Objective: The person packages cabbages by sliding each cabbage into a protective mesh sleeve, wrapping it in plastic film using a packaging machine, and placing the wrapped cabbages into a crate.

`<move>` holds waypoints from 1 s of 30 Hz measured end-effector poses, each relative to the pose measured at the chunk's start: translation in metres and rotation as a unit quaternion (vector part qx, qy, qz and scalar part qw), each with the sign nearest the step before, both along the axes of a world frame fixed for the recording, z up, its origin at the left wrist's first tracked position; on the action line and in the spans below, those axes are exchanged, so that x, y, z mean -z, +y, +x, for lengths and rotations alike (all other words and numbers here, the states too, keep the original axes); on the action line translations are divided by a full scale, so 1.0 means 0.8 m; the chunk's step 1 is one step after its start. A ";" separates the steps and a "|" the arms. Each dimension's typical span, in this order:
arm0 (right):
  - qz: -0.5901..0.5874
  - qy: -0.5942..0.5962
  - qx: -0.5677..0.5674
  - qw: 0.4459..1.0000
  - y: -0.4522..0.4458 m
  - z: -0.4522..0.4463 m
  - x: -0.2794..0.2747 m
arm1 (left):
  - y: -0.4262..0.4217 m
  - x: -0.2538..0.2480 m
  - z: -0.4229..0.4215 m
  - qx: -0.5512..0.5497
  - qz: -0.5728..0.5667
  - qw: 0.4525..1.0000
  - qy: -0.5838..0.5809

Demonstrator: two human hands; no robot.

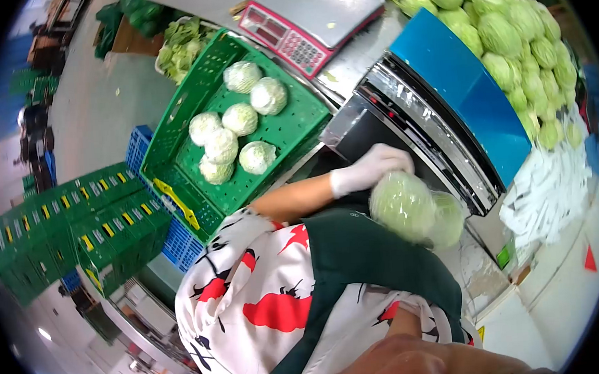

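Note:
My left hand, in a white glove, reaches in from the left with its fingers curled down against the upper edge of a pale green cabbage. Shiny clear film covers this cabbage. What the fingertips grip is hidden. A second cabbage shows close behind it on the right, also glossy. Both are in front of my dark green apron. My right hand does not show. Just beyond the left hand stands a black and silver machine with a blue cover.
Left of the machine, a green crate holds several wrapped cabbages. A red-edged scale stands beyond it. Unwrapped cabbages are heaped at upper right, above white strips. Stacked green crates stand far left.

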State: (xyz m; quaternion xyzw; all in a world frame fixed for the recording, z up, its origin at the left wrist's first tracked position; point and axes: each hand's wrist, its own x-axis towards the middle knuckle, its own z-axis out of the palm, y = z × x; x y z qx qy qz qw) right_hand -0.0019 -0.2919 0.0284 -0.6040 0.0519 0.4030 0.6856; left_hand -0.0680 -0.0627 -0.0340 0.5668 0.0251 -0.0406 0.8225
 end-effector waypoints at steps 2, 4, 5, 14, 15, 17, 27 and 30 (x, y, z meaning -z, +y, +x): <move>0.123 0.064 0.043 0.989 0.027 0.007 -0.036 | -0.002 -0.045 0.023 0.021 -0.127 0.991 -0.048; 0.194 0.120 0.065 0.972 0.051 0.007 -0.063 | 0.003 -0.094 0.017 0.021 -0.271 0.960 -0.066; 0.210 0.145 0.073 0.964 0.060 0.007 -0.070 | 0.011 -0.109 0.005 0.022 -0.296 0.950 -0.100; 0.063 -0.110 -0.246 0.961 0.123 -0.009 0.022 | 0.092 -0.081 -0.088 -0.194 -0.528 0.825 0.046; 0.045 -0.249 -0.299 0.920 0.151 -0.018 0.025 | 0.110 -0.104 -0.106 -0.262 -0.494 0.829 0.004; 0.093 -0.261 -0.342 0.898 0.211 -0.042 0.018 | 0.126 -0.132 -0.153 -0.391 -0.283 0.863 -0.151; 0.064 -0.200 -0.620 0.756 0.376 -0.179 0.050 | 0.223 -0.026 -0.438 -0.702 -0.246 0.668 0.009; 0.085 -0.460 -0.611 0.639 0.427 -0.208 0.075 | 0.250 0.057 -0.548 -0.747 -0.104 0.633 0.174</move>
